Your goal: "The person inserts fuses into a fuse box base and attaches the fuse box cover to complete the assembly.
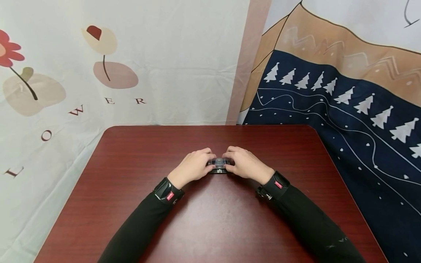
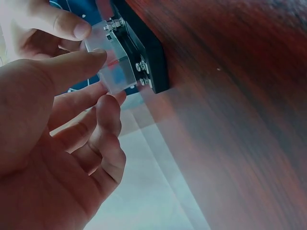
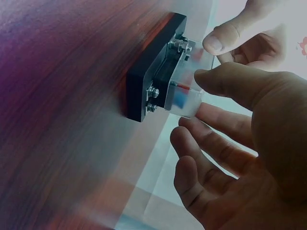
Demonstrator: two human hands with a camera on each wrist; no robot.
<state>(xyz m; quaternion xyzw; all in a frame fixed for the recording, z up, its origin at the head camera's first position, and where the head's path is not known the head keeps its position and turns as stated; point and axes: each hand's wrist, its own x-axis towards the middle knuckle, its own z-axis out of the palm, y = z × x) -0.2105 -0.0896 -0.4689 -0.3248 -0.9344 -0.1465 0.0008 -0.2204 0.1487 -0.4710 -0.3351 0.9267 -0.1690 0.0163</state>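
Note:
A small device with a flat black base (image 3: pixel 135 93), metal screw terminals (image 3: pixel 152 92) and a clear plastic cover (image 3: pixel 187 98) lies on the table, near its middle in the head view. Red and blue parts show through the cover. My left hand (image 1: pixel 194 164) pinches the cover's left end, thumb on the near side and fingers on the far side. From the other end, my right hand (image 1: pixel 247 164) grips the same cover between thumb and fingers. In the left wrist view the cover sits over the base, its edge close to the terminals. The fingertips hide parts of the cover.
The reddish-brown wooden table (image 1: pixel 217 219) has rounded far corners. Behind it hang a pale cloth (image 1: pixel 190 87) with flower prints and a navy and tan cloth (image 1: pixel 296 98) with white trees. Both wrists carry black straps (image 1: pixel 168 190) over dark sleeves.

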